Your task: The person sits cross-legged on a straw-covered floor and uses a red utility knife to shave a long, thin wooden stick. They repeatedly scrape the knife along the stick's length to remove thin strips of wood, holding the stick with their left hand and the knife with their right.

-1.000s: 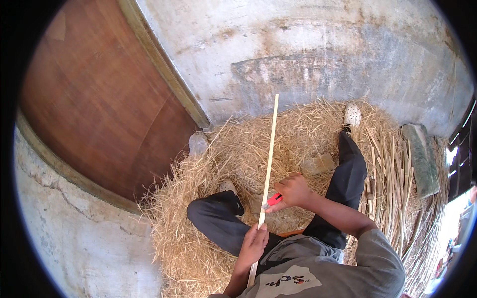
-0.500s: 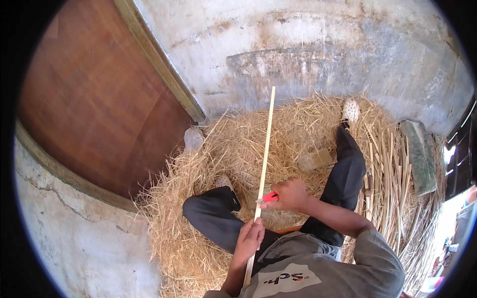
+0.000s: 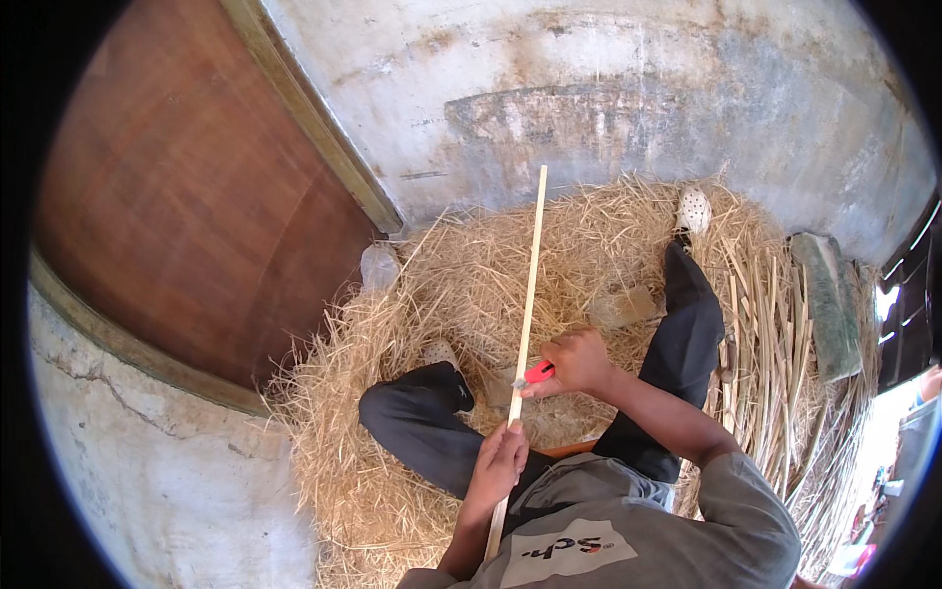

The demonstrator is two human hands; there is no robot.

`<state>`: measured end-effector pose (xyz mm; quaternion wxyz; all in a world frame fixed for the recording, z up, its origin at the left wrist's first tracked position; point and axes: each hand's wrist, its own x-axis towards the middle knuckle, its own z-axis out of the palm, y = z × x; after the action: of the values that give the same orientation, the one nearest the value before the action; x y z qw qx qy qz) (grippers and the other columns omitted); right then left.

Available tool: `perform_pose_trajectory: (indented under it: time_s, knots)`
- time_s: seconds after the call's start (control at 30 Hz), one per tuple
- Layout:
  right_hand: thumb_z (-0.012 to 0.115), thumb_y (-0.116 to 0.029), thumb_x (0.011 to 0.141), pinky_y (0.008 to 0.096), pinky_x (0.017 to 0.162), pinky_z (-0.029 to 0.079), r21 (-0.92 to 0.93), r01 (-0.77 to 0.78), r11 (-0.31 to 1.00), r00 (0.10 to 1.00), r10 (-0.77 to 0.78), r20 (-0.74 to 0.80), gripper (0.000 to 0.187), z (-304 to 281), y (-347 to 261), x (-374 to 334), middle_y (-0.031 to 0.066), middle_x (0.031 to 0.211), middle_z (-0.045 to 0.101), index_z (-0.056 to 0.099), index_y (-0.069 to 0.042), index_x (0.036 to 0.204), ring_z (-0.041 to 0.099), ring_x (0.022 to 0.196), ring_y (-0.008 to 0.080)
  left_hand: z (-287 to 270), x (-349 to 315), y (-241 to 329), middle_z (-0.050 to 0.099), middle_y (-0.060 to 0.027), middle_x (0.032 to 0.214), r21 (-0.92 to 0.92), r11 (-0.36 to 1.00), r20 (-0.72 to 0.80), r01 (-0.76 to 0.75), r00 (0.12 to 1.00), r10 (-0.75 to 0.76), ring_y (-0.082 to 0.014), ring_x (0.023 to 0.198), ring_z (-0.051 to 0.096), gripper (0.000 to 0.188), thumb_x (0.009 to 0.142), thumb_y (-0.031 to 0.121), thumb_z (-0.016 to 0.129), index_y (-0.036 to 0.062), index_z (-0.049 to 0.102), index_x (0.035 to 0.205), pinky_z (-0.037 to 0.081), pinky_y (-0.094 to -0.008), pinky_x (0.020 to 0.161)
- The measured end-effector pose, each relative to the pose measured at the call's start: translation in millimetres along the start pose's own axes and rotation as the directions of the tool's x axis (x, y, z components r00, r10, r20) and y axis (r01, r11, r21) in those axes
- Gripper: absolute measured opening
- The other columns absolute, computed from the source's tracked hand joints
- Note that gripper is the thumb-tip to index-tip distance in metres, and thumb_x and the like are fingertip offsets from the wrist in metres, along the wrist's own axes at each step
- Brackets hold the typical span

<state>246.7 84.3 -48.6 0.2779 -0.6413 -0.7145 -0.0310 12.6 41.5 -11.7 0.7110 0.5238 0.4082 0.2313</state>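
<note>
A long, thin, pale strip [image 3: 531, 294], like split bamboo or wood, runs from beside my body out toward the wall between my legs. My left hand [image 3: 501, 457] is closed around its lower part. Farther up, my right hand [image 3: 577, 361] grips a red-handled utility knife [image 3: 540, 373], whose short blade end touches the strip. The thumb of my right hand lies by the strip, just under the blade. Whether the blade cuts into the strip is too small to tell.
Straw shavings [image 3: 471, 265] cover the ground around my legs. A pale block [image 3: 624, 307] lies near my right leg. Bundled sticks [image 3: 760, 344] and a greenish slab [image 3: 827, 309] are at right. A plastic bag [image 3: 379, 266] sits near the brown door [image 3: 196, 196]; a stained wall [image 3: 608, 98] stands ahead.
My right hand and the knife have moved a little up the strip, away from me. My left hand has shifted slightly up and right, still around the strip.
</note>
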Motion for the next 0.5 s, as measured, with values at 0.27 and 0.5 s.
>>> perform_pose_trajectory:
  time_s: [0.27, 0.5]
  knots:
    - [0.051, -0.083, 0.070, 0.0396, 0.054, 0.048, 0.086, -0.107, 0.990, 0.984, 0.093, 0.153, 0.074, 5, 3, -10, 0.0105, 0.056, 0.061, 0.066, -0.011, 0.062, 0.063, 0.054, 0.0321, 6, -13, -3, 0.037, 0.0040, 0.054, -0.056, 0.994, 0.038, 0.091, 0.995, -0.089, -0.0049, 0.044, 0.034, 0.034, 0.104, 0.030, 0.037, 0.0093, 0.043, 0.077, 0.027, -0.0215, 0.041]
    - [0.050, -0.080, 0.074, 0.0407, 0.057, 0.049, 0.064, -0.197, 0.978, 0.980, 0.194, 0.046, 0.070, -10, 23, 26, 0.0082, 0.055, 0.061, 0.067, -0.013, 0.065, 0.061, 0.050, 0.0295, 10, -16, 9, 0.036, 0.0042, 0.058, 0.090, 0.996, 0.026, -0.005, 1.000, 0.003, -0.0044, 0.051, 0.032, 0.036, 0.104, 0.031, 0.036, 0.0083, 0.040, 0.077, 0.027, -0.0224, 0.047]
